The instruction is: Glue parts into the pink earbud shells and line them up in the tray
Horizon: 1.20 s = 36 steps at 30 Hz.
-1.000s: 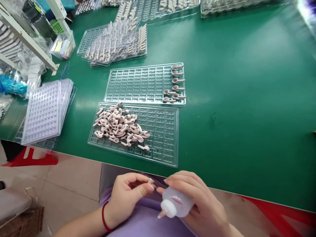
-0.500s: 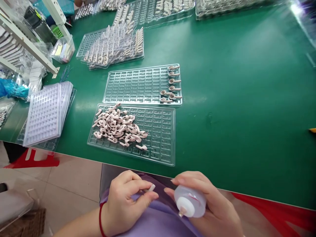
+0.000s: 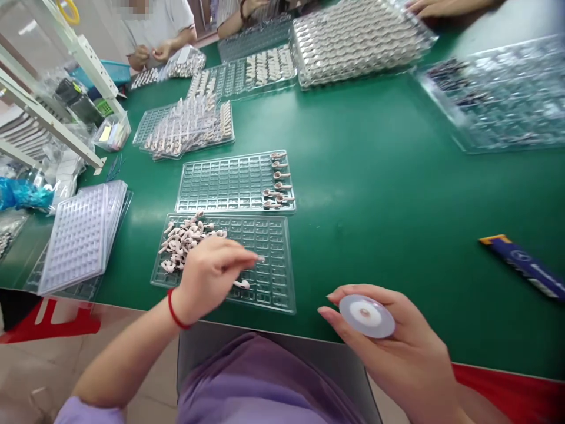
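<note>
My left hand, a red cord at its wrist, is over the lower clear plastic tray. Its fingers pinch a white earbud shell, of which only the tip shows. Heaped on that tray's left side are several loose earbud shells, partly covered by the hand. My right hand is wrapped round a translucent squeeze bottle, its nozzle turned toward me. Behind the lower tray lies an upper clear tray, with several earbud shells set in its right-hand columns.
Stacked white trays stand at left. Filled trays and a tall tray stack are farther back. At right lie a blue packet and a clear tray with dark parts. Co-workers' hands show across the green table.
My left hand has moved from my lap up over the lower tray with the earbud shell. The right hand keeps the bottle, its nozzle now facing me. The view has tilted up and right.
</note>
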{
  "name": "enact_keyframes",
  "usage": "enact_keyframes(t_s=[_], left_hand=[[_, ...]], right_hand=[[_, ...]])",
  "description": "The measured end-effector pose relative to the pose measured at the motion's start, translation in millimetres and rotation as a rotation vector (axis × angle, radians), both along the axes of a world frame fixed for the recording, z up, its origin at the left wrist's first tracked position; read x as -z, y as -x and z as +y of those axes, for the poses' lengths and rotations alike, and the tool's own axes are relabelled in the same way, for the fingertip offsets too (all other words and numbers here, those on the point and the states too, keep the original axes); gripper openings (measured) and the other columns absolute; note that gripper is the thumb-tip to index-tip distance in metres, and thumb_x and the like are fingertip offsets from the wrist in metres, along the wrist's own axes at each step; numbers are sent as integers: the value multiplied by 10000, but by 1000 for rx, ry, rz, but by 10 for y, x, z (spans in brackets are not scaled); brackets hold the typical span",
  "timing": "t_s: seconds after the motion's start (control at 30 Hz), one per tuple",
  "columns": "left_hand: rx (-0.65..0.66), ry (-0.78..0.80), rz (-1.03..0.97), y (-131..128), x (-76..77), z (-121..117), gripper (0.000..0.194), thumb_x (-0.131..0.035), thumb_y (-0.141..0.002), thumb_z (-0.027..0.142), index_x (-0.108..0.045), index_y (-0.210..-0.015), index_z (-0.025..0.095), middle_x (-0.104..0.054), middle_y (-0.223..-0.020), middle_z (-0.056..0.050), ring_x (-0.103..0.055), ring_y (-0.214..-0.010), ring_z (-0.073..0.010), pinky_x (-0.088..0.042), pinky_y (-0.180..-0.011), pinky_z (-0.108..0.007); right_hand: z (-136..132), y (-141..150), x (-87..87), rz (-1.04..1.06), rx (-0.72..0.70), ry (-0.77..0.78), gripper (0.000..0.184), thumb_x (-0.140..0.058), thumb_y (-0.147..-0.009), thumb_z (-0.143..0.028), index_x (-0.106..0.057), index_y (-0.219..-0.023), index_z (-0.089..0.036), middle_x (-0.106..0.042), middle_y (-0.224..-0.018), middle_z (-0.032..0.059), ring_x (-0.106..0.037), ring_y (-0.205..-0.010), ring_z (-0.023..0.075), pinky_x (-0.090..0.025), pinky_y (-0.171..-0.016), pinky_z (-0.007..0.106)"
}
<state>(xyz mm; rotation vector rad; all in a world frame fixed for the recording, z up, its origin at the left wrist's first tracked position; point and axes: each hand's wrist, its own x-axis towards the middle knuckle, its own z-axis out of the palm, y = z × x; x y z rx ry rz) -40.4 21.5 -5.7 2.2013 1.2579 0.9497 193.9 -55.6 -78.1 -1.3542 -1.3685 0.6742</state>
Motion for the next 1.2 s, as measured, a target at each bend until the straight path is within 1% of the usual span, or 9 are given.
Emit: enact_keyframes(t_s=[0.07, 0.2, 0.3, 0.43, 0.53, 0.7, 0.97, 1.1, 1.2], left_hand=[[24, -36, 87, -28, -30, 401, 142, -664, -862, 112, -779, -854, 194, -782, -836, -41, -707, -798, -170, -543, -779, -283], [-19, 17, 298, -175, -47, 1060, 145, -645, -866, 111, -776, -864, 172, -790, -887, -43, -722, -826, -176, -539, -788, -283], [-35, 36, 421, -329, -31, 1384, 176, -613, -878, 106, -777, -888, 169, -790, -928, -50, -720, -876, -189, -524, -833, -294], [-13, 59, 475, -494, 31, 1623, 227, -595, -844, 52, -768, -938, 164, -788, -892, -44, -717, -860, -198, -520, -828, -300], [-17, 81, 489, -544, 70, 1705, 286, -590, -816, 24, -751, -1005, 165, -783, -860, -33, -715, -829, -191, -517, -822, -293], [-47, 96, 479, -536, 56, 1753, 278, -603, -837, 95, -721, -1079, 163, -777, -870, -27, -708, -824, -186, -512, -797, -278], [-45, 135, 487, -588, 73, 1770, 273, -653, -798, 78, -728, -1043, 172, -767, -803, -18, -692, -791, -188, -496, -734, -270], [-60, 137, 484, -513, -81, 1639, 167, -725, -782, 143, -742, -948, 153, -757, -878, -41, -668, -786, -182, -481, -726, -277], [9, 175, 515, -355, -274, 1309, 48, -754, -784, 202, -738, -759, 164, -735, -824, -27, -643, -742, -166, -455, -686, -268]], right_hand=[[14, -3, 41, 21, 19, -2, 207, -752, -790, -323, -626, -937, -250, -688, -832, 22, -679, -709, 172, -582, -607, 271], [11, -3, 82, 4, 14, -23, 198, -745, -795, -316, -630, -939, -244, -688, -833, 30, -682, -708, 174, -587, -603, 268], [16, -5, 83, 1, 20, -26, 186, -731, -807, -320, -623, -939, -244, -686, -820, 28, -685, -701, 170, -585, -595, 252], [29, -11, 83, 3, 24, -41, 189, -721, -816, -334, -620, -945, -241, -690, -809, 33, -682, -679, 167, -578, -568, 238], [32, -16, 72, 7, 15, -35, 183, -714, -822, -327, -620, -951, -239, -691, -805, 35, -684, -678, 171, -577, -561, 238], [41, -27, 44, 11, -5, -47, 174, -709, -825, -311, -617, -959, -248, -684, -806, 20, -685, -671, 160, -571, -551, 214], [47, -24, 58, -11, -5, -44, 168, -703, -829, -333, -617, -946, -249, -690, -806, 30, -686, -672, 171, -567, -538, 233], [37, -18, 51, 13, 6, -25, 177, -710, -824, -342, -618, -947, -253, -692, -804, 26, -687, -682, 171, -570, -556, 235], [29, -19, 48, 44, 15, -27, 173, -718, -818, -332, -624, -939, -250, -691, -822, 27, -686, -694, 161, -579, -587, 224]])
